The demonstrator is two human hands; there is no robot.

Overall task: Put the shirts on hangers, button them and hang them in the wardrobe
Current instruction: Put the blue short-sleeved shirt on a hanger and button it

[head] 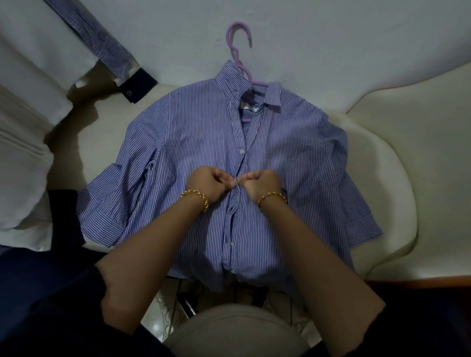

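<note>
At the centre of the cream padded surface point(396, 149), a blue-and-white pinstriped cotton shirt point(192, 137) is lying front-up, its collar pointing towards the far edge and its hem drooping over the near edge. A lilac plastic hanger point(238, 51) is sitting inside the shirt's neck opening, and its hook is projecting beyond the collar onto a pale grey-white sheet point(320, 31). Both sleeves are lying spread out to the sides with their cuffs turned back.

The left hand point(209, 185) and the right hand point(262, 187) are meeting at the shirt's front placket, about halfway down. Each hand is curling its fingers inward and pinching the fabric edge between thumb and forefinger, with the knuckles almost touching. Whether a button is sitting between the fingertips cannot be told. A gold chain bracelet point(197, 198) is circling the left wrist, and a gold beaded bracelet point(271, 197) is circling the right wrist.

Just beyond the hands, a small white button point(241, 151) is showing on the placket, and the front edges are lying apart from there up to the collar. Nearer than the hands, the front is lying closed along a row of small buttons.

Towards the far left corner, a second shirt of fine blue check point(99, 40) is lying diagonally, with its dark navy cuff point(136, 86) resting near the striped shirt's shoulder but apart from it. A white pillow point(11, 170) is lying along the left edge.
</note>
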